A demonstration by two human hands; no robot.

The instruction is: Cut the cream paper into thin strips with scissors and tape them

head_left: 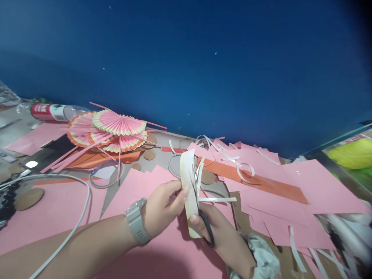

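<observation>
My left hand (pixel 167 205), with a grey watch on its wrist, pinches the edge of a pale, cream-and-white paper strip (pixel 187 166) held upright. Black-handled scissors (pixel 205 228) are in my right hand (pixel 217 228), and their blades lie along the strip's right side. Thin white slivers (pixel 200 174) curl away beside the blades; one sticks out to the right. My right thumb presses near the lower part of the strip. Pink paper sheets (pixel 139 190) lie beneath both hands.
Pink-and-orange pleated paper fans (pixel 119 130) on sticks are piled at the back left, near a plastic bottle (pixel 49 111). A white cable (pixel 87 197) loops over my left forearm. An orange strip (pixel 261 182) and white offcuts (pixel 296 250) lie right. A blue wall (pixel 186 66) stands behind.
</observation>
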